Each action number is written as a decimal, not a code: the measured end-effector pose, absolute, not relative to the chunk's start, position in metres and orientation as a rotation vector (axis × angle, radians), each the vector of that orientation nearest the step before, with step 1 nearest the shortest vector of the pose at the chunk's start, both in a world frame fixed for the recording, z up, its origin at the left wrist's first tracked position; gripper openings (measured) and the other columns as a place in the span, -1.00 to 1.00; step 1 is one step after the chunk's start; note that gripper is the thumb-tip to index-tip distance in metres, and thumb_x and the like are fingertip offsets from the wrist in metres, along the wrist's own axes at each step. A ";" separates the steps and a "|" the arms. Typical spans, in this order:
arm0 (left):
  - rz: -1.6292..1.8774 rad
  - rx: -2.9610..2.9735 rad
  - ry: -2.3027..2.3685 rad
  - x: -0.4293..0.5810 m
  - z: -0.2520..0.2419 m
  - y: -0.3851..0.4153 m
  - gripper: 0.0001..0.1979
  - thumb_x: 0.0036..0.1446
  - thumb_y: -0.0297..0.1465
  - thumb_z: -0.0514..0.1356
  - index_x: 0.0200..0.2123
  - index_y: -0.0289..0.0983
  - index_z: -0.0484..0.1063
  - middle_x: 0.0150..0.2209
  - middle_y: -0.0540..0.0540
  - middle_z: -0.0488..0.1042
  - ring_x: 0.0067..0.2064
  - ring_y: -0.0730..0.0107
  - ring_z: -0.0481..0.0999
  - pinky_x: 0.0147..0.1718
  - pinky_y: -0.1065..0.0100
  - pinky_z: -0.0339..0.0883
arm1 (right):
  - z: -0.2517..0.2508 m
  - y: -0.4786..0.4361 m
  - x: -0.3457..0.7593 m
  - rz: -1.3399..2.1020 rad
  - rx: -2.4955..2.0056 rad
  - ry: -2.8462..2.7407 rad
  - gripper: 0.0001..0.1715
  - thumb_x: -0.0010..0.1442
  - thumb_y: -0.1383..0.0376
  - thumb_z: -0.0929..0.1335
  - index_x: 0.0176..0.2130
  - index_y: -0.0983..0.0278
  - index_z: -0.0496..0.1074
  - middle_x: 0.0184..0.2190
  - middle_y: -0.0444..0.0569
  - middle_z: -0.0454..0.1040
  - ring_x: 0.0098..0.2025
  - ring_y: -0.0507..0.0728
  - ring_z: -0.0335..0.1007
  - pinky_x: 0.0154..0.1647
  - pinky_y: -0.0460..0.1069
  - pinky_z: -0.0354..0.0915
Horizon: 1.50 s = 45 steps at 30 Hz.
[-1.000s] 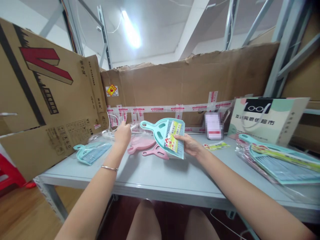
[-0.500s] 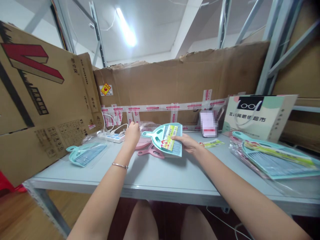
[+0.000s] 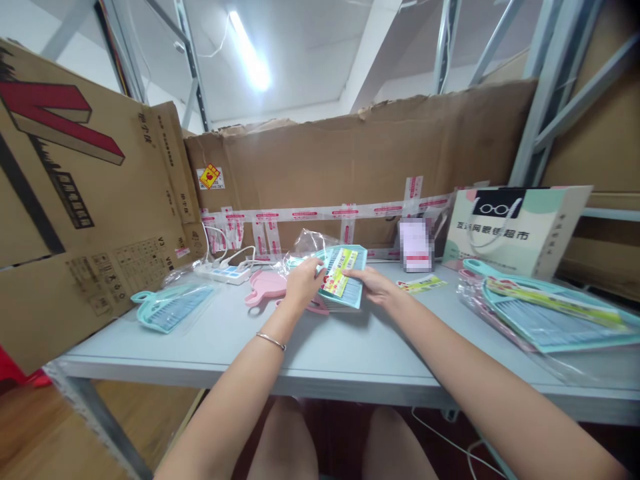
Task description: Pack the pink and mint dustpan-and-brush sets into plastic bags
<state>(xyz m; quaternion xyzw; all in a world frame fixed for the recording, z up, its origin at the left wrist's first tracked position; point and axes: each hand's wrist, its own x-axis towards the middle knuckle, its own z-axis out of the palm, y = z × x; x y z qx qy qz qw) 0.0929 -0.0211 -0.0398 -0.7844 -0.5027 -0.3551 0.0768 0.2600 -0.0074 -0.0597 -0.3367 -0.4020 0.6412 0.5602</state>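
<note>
Right grip (image 3: 376, 285) clasps the teal dustpan (image 3: 352, 293); left grip (image 3: 302, 281) covers its left side, hold unclear; a pink dustpan (image 3: 267, 285) rests on the surface (image 3: 350, 353).

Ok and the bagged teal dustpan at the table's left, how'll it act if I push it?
The bagged teal dustpan will probably slide rather than roll, since it lies flat on the table. Looking like thin moulded plastic, it's likely light and fairly stiff. The loose clear wrap may slip or crinkle.
</note>
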 end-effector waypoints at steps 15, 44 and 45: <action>-1.097 -2.477 -1.225 0.092 -0.052 -0.021 -0.76 0.20 -0.34 0.00 -0.17 -0.19 0.43 -0.32 -0.06 0.41 -0.30 0.40 0.43 -0.36 0.44 0.23 | -0.068 -0.005 0.241 1.424 -0.684 -0.793 -0.77 -0.06 0.56 0.36 -0.34 0.33 0.44 -0.48 -0.07 0.56 -0.44 0.11 0.50 -0.23 0.04 0.44; -2.644 -2.803 -2.045 0.100 -0.062 -0.015 -0.70 -0.05 -0.37 0.27 -0.23 -0.35 0.35 -0.54 -0.01 0.45 -0.65 0.54 0.35 -0.67 0.50 0.24 | -0.064 -0.007 0.246 1.238 -0.872 -0.813 -0.85 -0.01 0.39 0.40 -0.35 0.29 0.39 -0.47 -0.08 0.53 -0.41 0.08 0.48 -0.40 -0.04 0.44; -2.679 -2.757 -2.090 0.098 -0.061 -0.013 -0.74 -0.04 -0.37 0.26 -0.26 -0.36 0.37 -0.56 -0.02 0.45 -0.65 0.54 0.35 -0.68 0.50 0.24 | -0.064 -0.006 0.251 1.227 -0.924 -0.854 -0.85 -0.03 0.35 0.42 -0.37 0.29 0.39 -0.50 -0.07 0.52 -0.45 0.07 0.46 -0.46 -0.05 0.43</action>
